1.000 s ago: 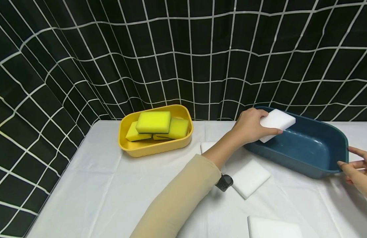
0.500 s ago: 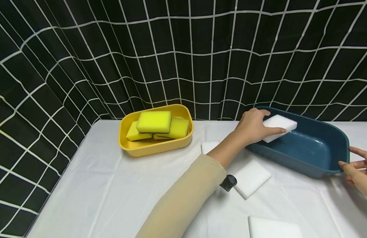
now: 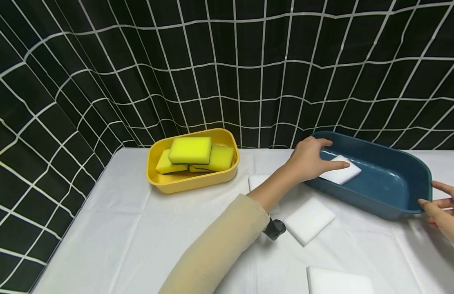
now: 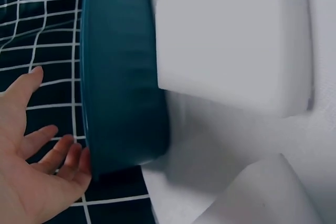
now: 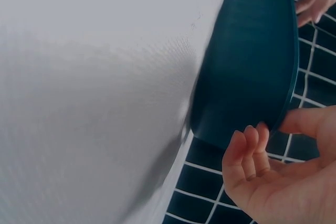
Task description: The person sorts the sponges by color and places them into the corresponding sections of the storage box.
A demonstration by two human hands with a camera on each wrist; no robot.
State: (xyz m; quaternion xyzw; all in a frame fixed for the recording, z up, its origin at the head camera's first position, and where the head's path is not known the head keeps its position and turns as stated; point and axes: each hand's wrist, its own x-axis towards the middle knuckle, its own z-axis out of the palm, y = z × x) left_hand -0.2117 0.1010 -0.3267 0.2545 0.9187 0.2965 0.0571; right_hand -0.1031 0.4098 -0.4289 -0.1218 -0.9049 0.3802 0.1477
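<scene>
My left hand is over the left end of a dark blue plastic bin, fingers and thumb spread apart. Below it a white melamine sponge lies flat on the bin's floor, partly hidden by the hand. The left wrist view has the same hand at the bin's outer wall, its fingers loosely bent. At the bin's right end, my right hand pinches the rim between thumb and fingers. The right wrist view shows that hand's fingertips against the outer wall.
More white sponges lie on the white cloth: one in front of the bin, one at the front edge, one partly behind the left forearm. A yellow bin at left holds several yellow scouring sponges. Black gridded curtain hangs behind.
The white sponge, held tilted in my left hand before, has gone down onto the blue bin's floor and been let go. The left hand has drawn back slightly leftward; the right hand stays put.
</scene>
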